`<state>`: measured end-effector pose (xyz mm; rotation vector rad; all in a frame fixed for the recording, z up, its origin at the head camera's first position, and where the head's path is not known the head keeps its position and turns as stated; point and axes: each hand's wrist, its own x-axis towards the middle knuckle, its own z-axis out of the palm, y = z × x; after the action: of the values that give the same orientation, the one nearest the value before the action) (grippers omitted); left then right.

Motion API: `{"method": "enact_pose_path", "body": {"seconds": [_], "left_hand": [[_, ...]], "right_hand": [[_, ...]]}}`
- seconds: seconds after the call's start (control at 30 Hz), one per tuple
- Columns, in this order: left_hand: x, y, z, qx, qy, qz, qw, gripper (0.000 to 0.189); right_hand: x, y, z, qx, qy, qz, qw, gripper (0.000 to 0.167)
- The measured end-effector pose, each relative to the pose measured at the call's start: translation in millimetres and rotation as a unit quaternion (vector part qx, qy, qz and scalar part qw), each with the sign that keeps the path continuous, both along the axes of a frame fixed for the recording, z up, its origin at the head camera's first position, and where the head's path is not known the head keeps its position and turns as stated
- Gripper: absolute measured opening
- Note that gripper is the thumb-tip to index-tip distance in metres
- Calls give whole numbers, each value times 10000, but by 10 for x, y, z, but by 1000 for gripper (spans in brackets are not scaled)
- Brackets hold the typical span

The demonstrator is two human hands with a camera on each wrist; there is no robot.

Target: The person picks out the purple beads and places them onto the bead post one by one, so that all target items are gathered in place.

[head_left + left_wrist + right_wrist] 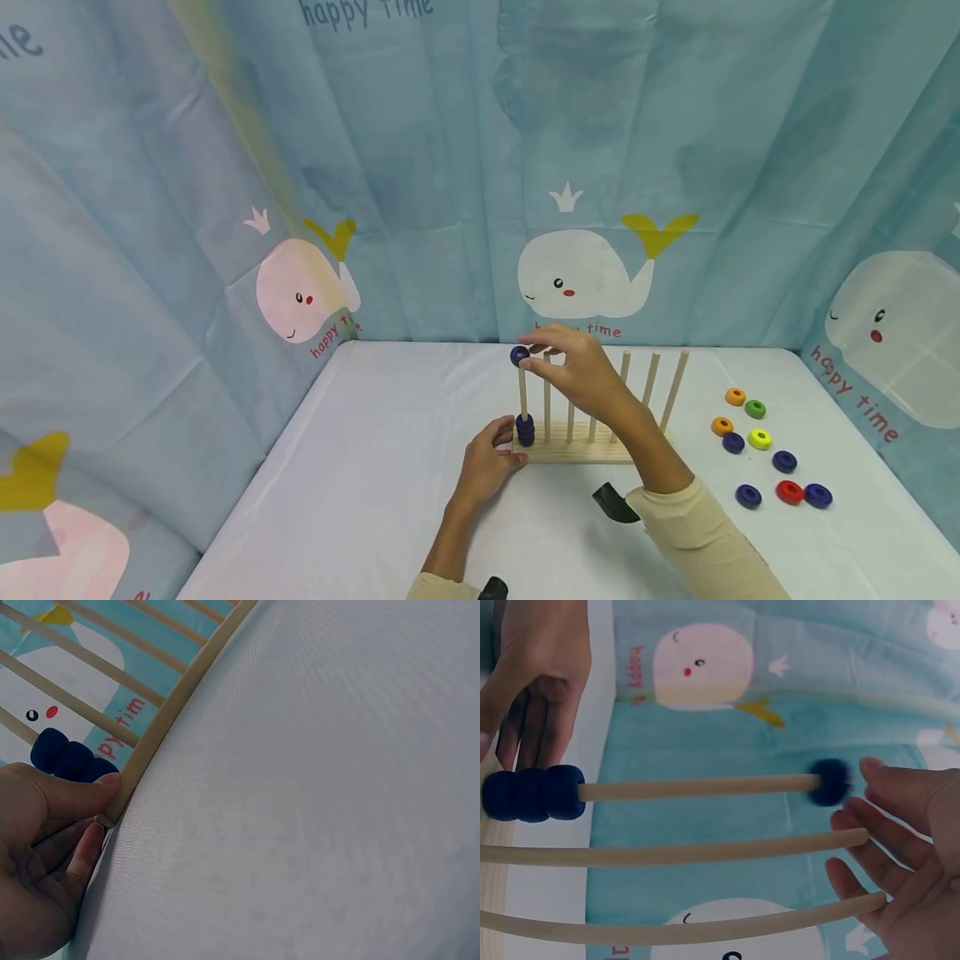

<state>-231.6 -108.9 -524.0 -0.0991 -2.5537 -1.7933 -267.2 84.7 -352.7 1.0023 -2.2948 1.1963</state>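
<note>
A wooden peg rack (577,454) with several upright pegs stands on the white table. My left hand (483,467) grips the left end of its base, thumb on the top face and a finger at the underside in the left wrist view. Three dark blue beads (532,793) are stacked at the bottom of the leftmost peg. Around that peg's tip is another blue bead (830,782), blurred in the right wrist view. My right hand (577,371) is beside it, fingers spread, with thumb and fingertips just off the bead.
Loose beads lie on the table to the right of the rack: several blue ones (784,462), orange ones (735,397), a green (755,409), a yellow (760,439) and a red (790,492). A whale-print curtain (435,275) hangs close behind the table.
</note>
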Motion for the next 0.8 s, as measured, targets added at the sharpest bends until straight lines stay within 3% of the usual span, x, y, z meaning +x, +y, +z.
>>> {"method": "enact_pose_path", "body": {"seconds": [0.8], "left_hand": [[0,-4,-16,36,107,54,9999,66]], "right_hand": [[172,349,98,-180,346,-494,9980,35]]}}
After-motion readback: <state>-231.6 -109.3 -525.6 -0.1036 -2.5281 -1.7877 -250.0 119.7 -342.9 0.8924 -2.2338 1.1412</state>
